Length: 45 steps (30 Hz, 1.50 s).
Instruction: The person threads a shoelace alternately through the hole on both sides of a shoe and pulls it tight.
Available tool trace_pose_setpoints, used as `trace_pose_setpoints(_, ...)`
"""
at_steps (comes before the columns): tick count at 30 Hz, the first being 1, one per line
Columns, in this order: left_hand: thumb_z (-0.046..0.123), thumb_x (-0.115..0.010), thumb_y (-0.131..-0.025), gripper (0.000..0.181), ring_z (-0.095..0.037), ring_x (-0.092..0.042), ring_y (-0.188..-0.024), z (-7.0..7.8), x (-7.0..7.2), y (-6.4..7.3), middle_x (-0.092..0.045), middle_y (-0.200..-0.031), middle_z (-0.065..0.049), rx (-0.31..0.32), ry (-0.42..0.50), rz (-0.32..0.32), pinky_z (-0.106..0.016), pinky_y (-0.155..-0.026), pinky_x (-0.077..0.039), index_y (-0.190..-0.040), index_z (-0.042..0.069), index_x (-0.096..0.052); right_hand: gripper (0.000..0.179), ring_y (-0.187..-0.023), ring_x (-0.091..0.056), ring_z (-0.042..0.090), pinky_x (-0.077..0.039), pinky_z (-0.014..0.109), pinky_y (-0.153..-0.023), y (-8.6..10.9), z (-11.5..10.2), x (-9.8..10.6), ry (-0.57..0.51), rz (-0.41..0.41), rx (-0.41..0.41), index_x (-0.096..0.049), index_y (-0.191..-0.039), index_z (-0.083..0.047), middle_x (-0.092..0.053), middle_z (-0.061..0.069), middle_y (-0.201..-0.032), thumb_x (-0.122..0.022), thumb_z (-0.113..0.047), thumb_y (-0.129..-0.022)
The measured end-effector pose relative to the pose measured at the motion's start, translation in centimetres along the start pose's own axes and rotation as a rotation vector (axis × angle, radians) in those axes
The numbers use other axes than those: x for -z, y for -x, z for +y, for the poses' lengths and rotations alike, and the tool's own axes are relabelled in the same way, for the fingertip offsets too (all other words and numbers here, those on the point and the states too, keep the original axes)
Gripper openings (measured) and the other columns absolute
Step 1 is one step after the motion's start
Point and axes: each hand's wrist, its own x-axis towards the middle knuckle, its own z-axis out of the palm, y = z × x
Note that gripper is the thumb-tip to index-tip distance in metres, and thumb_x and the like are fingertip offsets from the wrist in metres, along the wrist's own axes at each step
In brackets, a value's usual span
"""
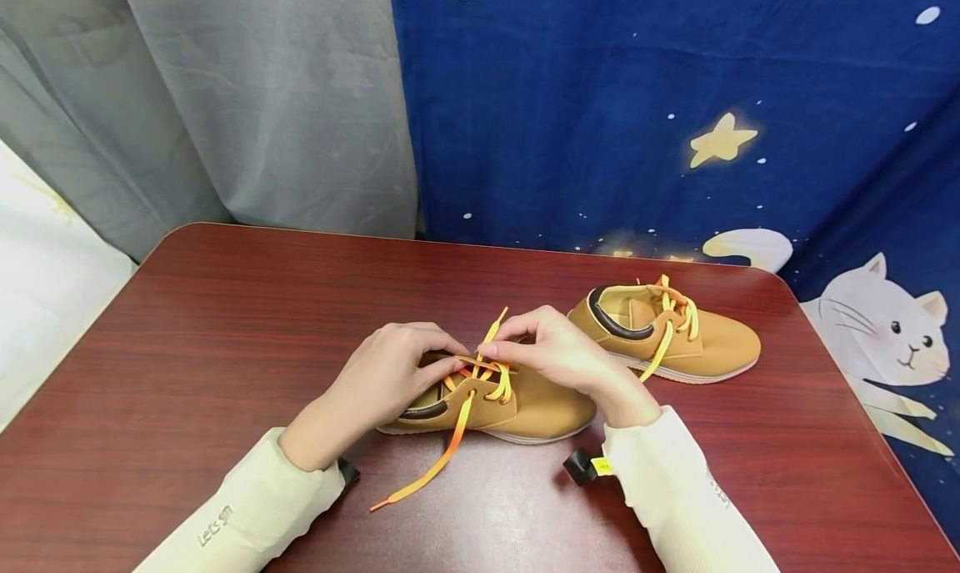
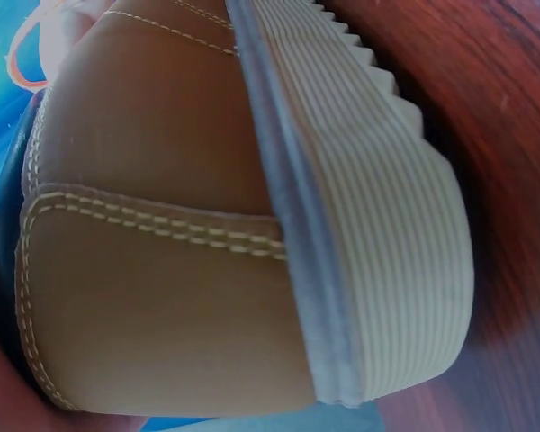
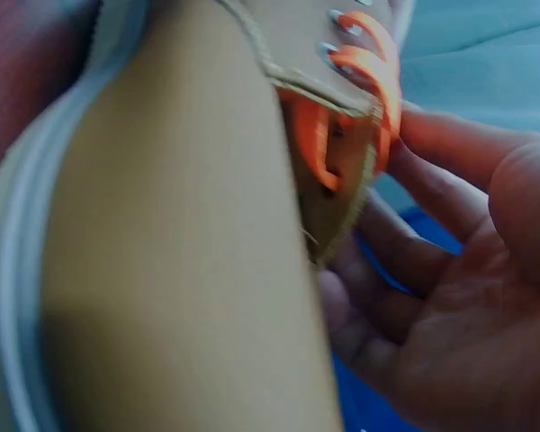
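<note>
A tan low shoe (image 1: 551, 402) with a dark collar stands on the table, toe to the right. My left hand (image 1: 390, 369) reaches over its heel end, thumb and fingers pinching the far eyelet flap (image 1: 476, 361). With thumb and index finger, my right hand (image 1: 558, 352) pinches a yellow-orange shoelace (image 1: 493, 329), whose tip points up past the fingers. The lace's other end (image 1: 427, 475) hangs over the near side onto the table. The left wrist view shows the stitched heel (image 2: 162, 306); in the right wrist view, fingers (image 3: 441, 193) are at the laced flap (image 3: 351, 202).
A second tan shoe (image 1: 720, 335) with similar laces stands behind to the right, close to my right hand. The reddish-brown table (image 1: 225, 323) ends at a back edge before grey (image 1: 300, 98) and blue (image 1: 562, 98) curtains. Black wrist devices (image 1: 580, 466) sit under the sleeves.
</note>
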Motion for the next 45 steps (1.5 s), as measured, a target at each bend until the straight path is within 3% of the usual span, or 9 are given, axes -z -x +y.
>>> trace_pose_setpoints(9,0.025,-0.074,-0.092,0.009,-0.004,-0.069,-0.086,0.0,0.0,-0.1,-0.075,-0.093,0.015,-0.008,0.010,0.003,-0.032,-0.079,-0.055,-0.099,0.027,-0.080,0.014,-0.075,-0.061,0.014,-0.050,0.024,-0.069,-0.2,-0.5,-0.5,-0.071,0.131,-0.039,-0.078,-0.092,-0.011,-0.071,0.007,-0.080,-0.070,-0.023,-0.095)
trace_pose_setpoints(13,0.025,-0.074,-0.092,0.009,-0.004,-0.070,-0.085,0.0,-0.2,-0.1,-0.075,-0.092,0.016,-0.012,0.007,0.006,-0.032,-0.078,-0.055,-0.098,0.028,-0.080,0.018,-0.079,-0.070,0.015,-0.059,0.036,-0.079,-0.1,-0.7,-0.2,-0.172,0.168,-0.077,-0.075,-0.097,-0.004,-0.075,0.005,-0.082,-0.068,-0.021,-0.097)
trace_pose_setpoints(17,0.025,-0.074,-0.091,0.009,-0.005,-0.071,-0.086,-0.1,-0.4,-0.1,-0.076,-0.092,0.015,-0.027,0.003,0.013,-0.033,-0.078,-0.055,-0.098,0.027,-0.080,0.020,-0.081,-0.074,0.019,-0.060,0.047,-0.084,-0.1,-0.8,0.1,-0.237,0.223,-0.074,-0.073,-0.102,0.001,-0.077,0.008,-0.084,-0.066,-0.018,-0.097)
trace_pose_setpoints(24,0.025,-0.073,-0.092,0.010,-0.005,-0.072,-0.087,-0.1,-0.4,-0.1,-0.076,-0.093,0.015,-0.033,-0.004,0.011,-0.033,-0.080,-0.056,-0.099,0.027,-0.080,0.023,-0.068,-0.072,0.008,-0.059,0.028,-0.068,0.1,-0.9,1.1,-0.311,0.417,0.004,-0.068,-0.105,0.010,-0.074,-0.009,-0.074,-0.063,-0.012,-0.099)
trace_pose_setpoints(33,0.025,-0.073,-0.092,0.011,-0.006,-0.072,-0.088,-0.2,-0.5,-0.1,-0.076,-0.094,0.015,-0.036,-0.009,0.009,-0.033,-0.081,-0.056,-0.100,0.028,-0.080,0.013,-0.060,-0.066,0.004,-0.054,0.019,-0.061,1.0,-0.6,3.4,-0.438,0.680,0.062,-0.074,-0.094,-0.014,-0.075,-0.008,-0.074,-0.063,-0.010,-0.099)
trace_pose_setpoints(35,0.025,-0.074,-0.092,0.010,-0.005,-0.072,-0.087,-0.2,-0.5,-0.1,-0.076,-0.093,0.015,-0.036,-0.011,0.008,-0.033,-0.080,-0.056,-0.100,0.028,-0.080,0.011,-0.060,-0.066,0.005,-0.055,0.020,-0.061,1.1,-0.5,3.5,-0.414,0.681,0.043,-0.074,-0.095,-0.012,-0.075,-0.007,-0.074,-0.064,-0.011,-0.099)
trace_pose_setpoints(38,0.025,-0.074,-0.092,0.009,-0.005,-0.071,-0.085,-0.2,-0.5,0.0,-0.076,-0.091,0.015,-0.036,-0.011,0.007,-0.032,-0.079,-0.055,-0.099,0.027,-0.080,0.016,-0.062,-0.067,0.005,-0.056,0.022,-0.062,1.0,-0.4,3.3,-0.306,0.617,-0.013,-0.074,-0.102,-0.004,-0.075,-0.007,-0.077,-0.064,-0.017,-0.100)
trace_pose_setpoints(42,0.023,-0.075,-0.091,0.009,-0.004,-0.071,-0.085,-0.2,-0.5,-0.1,-0.076,-0.091,0.016,-0.036,-0.009,0.004,-0.032,-0.079,-0.056,-0.098,0.027,-0.080,0.025,-0.065,-0.069,0.010,-0.055,0.026,-0.062,0.7,-0.2,2.8,-0.105,0.492,-0.098,-0.074,-0.104,0.000,-0.079,0.006,-0.085,-0.065,-0.023,-0.099)
trace_pose_setpoints(45,0.023,-0.076,-0.090,0.010,-0.004,-0.071,-0.087,-0.2,-0.4,-0.1,-0.076,-0.092,0.016,-0.039,-0.004,0.002,-0.033,-0.081,-0.056,-0.098,0.027,-0.080,0.024,-0.069,-0.072,0.020,-0.054,0.027,-0.062,0.5,-0.1,2.5,0.006,0.423,-0.152,-0.076,-0.101,-0.004,-0.078,0.016,-0.091,-0.065,-0.025,-0.099)
